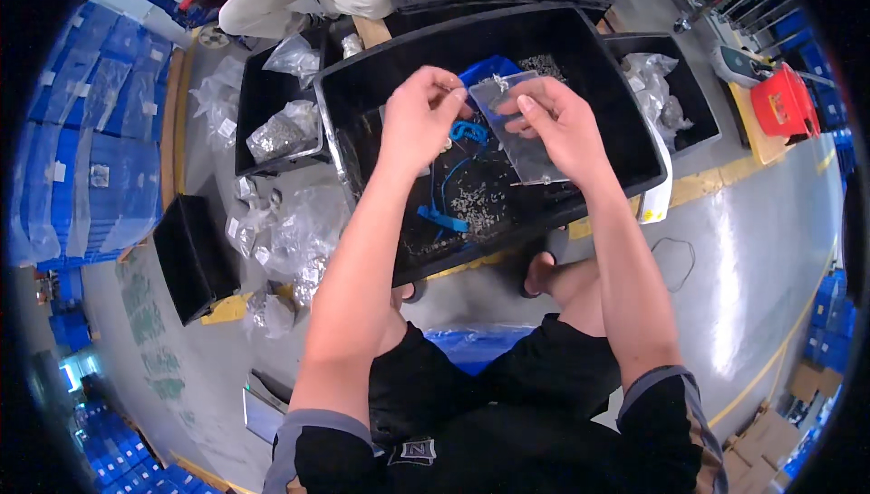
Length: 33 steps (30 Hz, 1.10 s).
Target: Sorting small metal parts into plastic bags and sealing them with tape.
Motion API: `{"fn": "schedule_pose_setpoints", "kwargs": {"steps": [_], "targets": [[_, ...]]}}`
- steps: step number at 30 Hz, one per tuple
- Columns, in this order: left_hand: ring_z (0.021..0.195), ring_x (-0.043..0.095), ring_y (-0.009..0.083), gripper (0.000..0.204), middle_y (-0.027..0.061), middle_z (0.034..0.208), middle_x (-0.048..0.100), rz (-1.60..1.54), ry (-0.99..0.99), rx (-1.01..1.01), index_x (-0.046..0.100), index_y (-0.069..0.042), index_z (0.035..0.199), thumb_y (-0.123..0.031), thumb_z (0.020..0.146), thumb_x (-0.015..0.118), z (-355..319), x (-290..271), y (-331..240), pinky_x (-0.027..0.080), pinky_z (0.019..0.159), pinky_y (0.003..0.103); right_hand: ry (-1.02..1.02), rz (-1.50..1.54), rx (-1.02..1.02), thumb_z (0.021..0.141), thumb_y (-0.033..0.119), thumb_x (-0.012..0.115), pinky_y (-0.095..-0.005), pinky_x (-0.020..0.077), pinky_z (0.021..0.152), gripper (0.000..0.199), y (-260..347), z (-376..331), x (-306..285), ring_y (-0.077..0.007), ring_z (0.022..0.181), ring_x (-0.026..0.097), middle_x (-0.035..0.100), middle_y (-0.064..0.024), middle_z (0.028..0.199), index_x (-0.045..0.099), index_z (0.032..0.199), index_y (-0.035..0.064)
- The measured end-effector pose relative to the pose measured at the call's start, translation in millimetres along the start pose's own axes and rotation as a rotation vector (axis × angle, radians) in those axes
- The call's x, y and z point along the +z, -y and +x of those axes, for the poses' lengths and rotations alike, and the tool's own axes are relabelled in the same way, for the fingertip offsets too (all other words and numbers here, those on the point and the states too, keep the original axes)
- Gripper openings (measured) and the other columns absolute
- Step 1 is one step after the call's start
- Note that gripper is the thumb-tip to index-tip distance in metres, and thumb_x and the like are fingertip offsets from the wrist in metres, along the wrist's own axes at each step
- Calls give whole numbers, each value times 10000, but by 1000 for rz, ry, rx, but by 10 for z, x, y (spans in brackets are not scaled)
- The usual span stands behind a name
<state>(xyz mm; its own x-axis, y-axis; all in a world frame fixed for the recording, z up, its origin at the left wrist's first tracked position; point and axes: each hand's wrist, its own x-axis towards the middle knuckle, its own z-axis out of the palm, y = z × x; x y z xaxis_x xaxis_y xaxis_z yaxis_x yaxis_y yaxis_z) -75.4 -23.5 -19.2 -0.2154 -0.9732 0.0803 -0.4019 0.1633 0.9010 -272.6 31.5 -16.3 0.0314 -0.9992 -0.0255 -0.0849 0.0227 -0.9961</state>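
Over a large black bin (580,36), a person's left hand (419,118) and right hand (555,118) are pinching 1 clear plastic bag (521,122) at its top edge, its long axis running up-down, opening uppermost. Small grey parts, possibly screws (476,204), are lying below with 1 blue scoop (489,70). Filled clear bags (294,236) are lying left.

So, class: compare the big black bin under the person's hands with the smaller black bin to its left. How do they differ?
The big black bin is larger and sits directly beneath both hands; the smaller black bin lies off to the left, away from them. The big black bin holds loose small grey parts and blue pieces on its floor; the smaller black bin holds filled clear plastic bags. Both are black, open-topped and rectangular.
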Motion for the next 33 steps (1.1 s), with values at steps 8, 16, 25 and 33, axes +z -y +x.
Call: {"fn": "schedule_pose_setpoints", "kwargs": {"steps": [8, 16, 25, 33], "targets": [[813, 647, 287, 241, 133, 872, 637, 532, 246, 180, 674, -112, 1010, -88, 769, 669, -31, 113, 356, 513, 729, 379, -273, 16, -71, 994, 200, 509, -269, 498, 761, 257, 57, 35, -244, -165, 872, 668, 686, -117, 1054, 550, 1154, 3], [1036, 580, 296, 212, 104, 1021, 622, 1272, 604, 510, 661, -109, 993, -149, 785, 647, -11, 562, 860, 488, 817, 432, -228, 81, -126, 986, 183, 518, -264, 496, 746, 234, -29, 68, -174, -153, 856, 662, 691, -100, 1041, 564, 1148, 22], [626, 477, 125, 321, 31, 708, 517, 186, 258, 71, 511, -97, 1239, -57, 921, 488, -72, 193, 321, 416, 577, 269, -221, 246, -93, 984, 204, 520, -282, 507, 755, 258, 26, 47, -292, -175, 878, 670, 685, -109, 1055, 558, 1158, 17], [535, 330, 46, 260, -36, 653, 418, -489, 204, -159, 546, -95, 1239, -200, 1027, 438, -270, 219, 153, 267, 476, 192, -172, 190, -54, 987, 197, 518, -282, 509, 755, 247, 46, 26, -186, -172, 880, 669, 684, -107, 1060, 562, 1157, 24]]}}
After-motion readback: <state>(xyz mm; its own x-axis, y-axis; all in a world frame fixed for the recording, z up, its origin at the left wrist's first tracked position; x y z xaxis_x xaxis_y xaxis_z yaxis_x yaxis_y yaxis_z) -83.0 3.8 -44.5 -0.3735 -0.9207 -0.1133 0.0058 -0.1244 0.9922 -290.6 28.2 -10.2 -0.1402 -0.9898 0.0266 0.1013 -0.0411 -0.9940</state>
